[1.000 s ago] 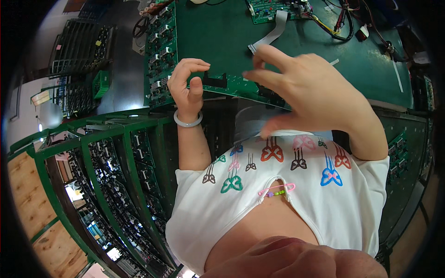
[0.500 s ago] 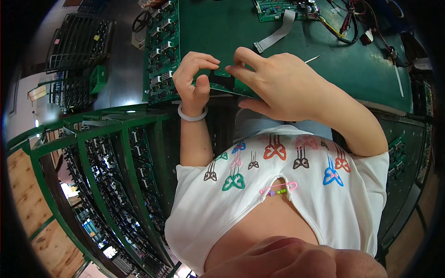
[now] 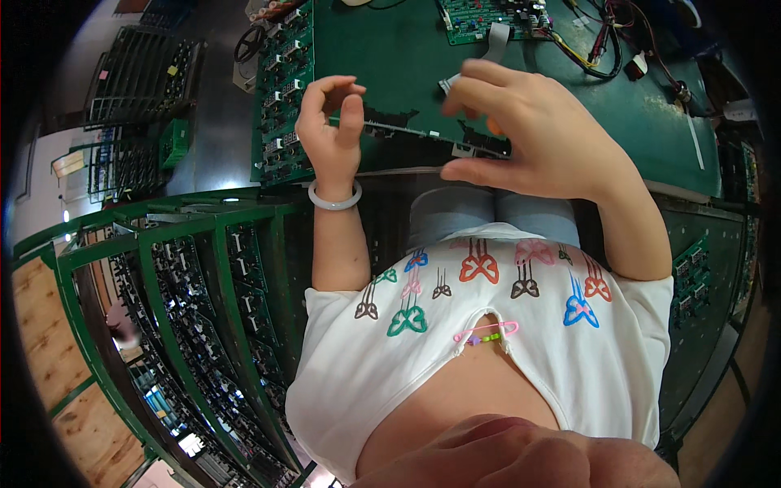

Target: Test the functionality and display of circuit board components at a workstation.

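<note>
A narrow green circuit board point(image 3: 407, 128) is tilted up on its edge near the front of the green work surface, with dark parts along its far side. My left hand point(image 3: 329, 122) grips its left end between thumb and curled fingers. My right hand point(image 3: 533, 122) is over the right end, thumb and fingers wide apart, the fingertips blurred. A small orange thing point(image 3: 493, 126) shows beneath its fingers; its kind I cannot make out. Beyond those fingers lies a grey ribbon cable point(image 3: 498, 41), its white connector partly covered.
A panel of several boards with digit displays point(image 3: 285, 98) lies along the left side of the green mat point(image 3: 634, 138). Another populated circuit board point(image 3: 480, 20) and a bundle of coloured wires point(image 3: 606, 53) are at the back. A green rack of boards point(image 3: 146, 268) stands at the left.
The board has been tipped up and now shows edge-on. My right hand has moved right and slightly away from me, covering part of the ribbon cable. The left hand has shifted slightly.
</note>
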The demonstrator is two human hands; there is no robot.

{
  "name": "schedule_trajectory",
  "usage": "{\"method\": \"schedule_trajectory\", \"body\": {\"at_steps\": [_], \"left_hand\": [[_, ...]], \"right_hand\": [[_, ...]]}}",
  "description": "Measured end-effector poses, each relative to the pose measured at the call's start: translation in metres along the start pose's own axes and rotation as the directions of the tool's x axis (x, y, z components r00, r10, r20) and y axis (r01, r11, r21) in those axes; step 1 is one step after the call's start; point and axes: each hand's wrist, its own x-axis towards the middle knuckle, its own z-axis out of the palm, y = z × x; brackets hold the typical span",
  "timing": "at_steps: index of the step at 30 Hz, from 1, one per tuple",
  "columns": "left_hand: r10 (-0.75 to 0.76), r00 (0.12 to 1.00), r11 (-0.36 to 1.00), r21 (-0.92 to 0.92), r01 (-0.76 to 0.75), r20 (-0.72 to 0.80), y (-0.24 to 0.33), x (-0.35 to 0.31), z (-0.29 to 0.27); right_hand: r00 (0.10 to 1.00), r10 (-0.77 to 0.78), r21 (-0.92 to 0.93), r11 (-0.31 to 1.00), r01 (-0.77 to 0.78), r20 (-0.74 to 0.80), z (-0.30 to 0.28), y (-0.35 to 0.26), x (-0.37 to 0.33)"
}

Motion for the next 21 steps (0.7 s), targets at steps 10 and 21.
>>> {"method": "schedule_trajectory", "body": {"at_steps": [10, 21], "left_hand": [[0.22, 0.95, 0.975, 0.044, -0.216, -0.221, 0.003, -0.002, 0.02], [0.268, 0.953, 0.915, 0.272, -0.297, 0.138, 0.014, -0.048, 0.046]], "right_hand": [[0.988, -0.055, -0.052, 0.998, 0.048, -0.146, 0.011, 0.023, 0.009], [0.899, 0.114, -0.203, 0.955, -0.216, -0.423, 0.031, 0.017, 0.076]]}}
